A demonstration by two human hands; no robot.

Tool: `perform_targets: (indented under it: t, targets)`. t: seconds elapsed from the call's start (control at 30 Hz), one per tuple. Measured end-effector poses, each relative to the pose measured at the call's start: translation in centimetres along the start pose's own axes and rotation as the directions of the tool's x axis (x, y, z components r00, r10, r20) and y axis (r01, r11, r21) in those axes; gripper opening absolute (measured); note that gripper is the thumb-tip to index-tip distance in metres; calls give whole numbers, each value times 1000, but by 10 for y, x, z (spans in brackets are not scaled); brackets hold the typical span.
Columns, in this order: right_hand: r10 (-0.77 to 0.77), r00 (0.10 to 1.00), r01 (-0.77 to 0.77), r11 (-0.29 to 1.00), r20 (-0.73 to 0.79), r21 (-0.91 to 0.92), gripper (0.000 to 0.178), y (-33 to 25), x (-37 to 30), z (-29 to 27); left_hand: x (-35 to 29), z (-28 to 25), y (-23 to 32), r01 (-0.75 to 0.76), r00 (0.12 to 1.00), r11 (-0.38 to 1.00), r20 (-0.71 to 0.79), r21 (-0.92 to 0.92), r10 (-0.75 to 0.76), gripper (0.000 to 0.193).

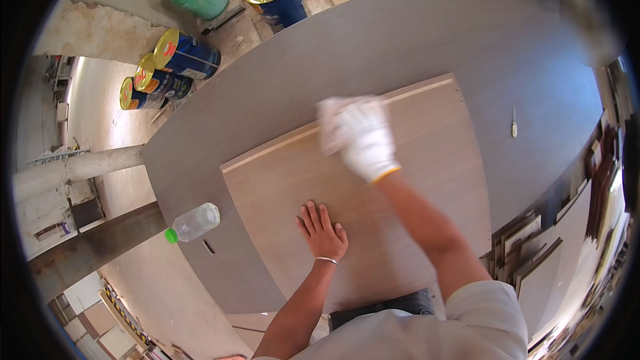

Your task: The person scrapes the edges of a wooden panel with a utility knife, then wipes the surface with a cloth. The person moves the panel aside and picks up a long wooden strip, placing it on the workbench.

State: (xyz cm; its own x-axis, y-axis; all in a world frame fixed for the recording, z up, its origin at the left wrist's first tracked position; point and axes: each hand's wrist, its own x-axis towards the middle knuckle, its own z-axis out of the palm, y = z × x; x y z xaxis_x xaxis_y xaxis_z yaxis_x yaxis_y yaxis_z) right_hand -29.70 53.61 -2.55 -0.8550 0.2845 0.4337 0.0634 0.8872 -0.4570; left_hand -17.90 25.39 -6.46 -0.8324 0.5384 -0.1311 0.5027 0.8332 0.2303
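A wooden panel [427, 180] lies at a slant before me, with a raised pale strip [273, 149] along its far edge. My left hand [323, 233], bare with a bracelet at the wrist, rests flat on the panel, fingers spread. Over the far strip is my right hand [367, 137], in a white knitted glove with an orange cuff. It is closed on a pale cloth [330, 117], and both are blurred by motion. The glove hides part of the strip, and the fingertips cannot be made out.
The panel lies on a large grey-brown table [400, 40]. A clear bottle [197, 221] with a green cap lies at its left, near a small dark stick [209, 247]. At the right is a slim pale-handled tool [514, 127]. Blue cans [190, 57] and stacked boards [540, 260] stand around.
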Motion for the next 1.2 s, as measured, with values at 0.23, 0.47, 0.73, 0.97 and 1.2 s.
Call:
perform_targets:
  t: [0.23, 0.47, 0.73, 0.97, 1.2]
  targets:
    - [255, 965, -262, 939, -60, -222, 8, 60, 24, -32, 2, 10, 0, -41, 999, 999, -32, 17, 41, 70]
    - [474, 874, -485, 843, 105, 232, 19, 140, 7, -33, 5, 8, 3, -56, 997, 998, -44, 33, 57, 71]
    - [15, 981, 8, 993, 194, -115, 15, 82, 13, -49, 8, 7, 2, -56, 998, 997, -36, 60, 58, 72]
    - [115, 987, -96, 981, 108, -167, 17, 77, 2, -30, 9, 8, 2, -97, 992, 993, -79, 71, 102, 70]
    - [224, 908, -324, 911, -353, -255, 18, 198, -12, -70, 6, 11, 5, -133, 984, 989, -109, 66, 139, 69]
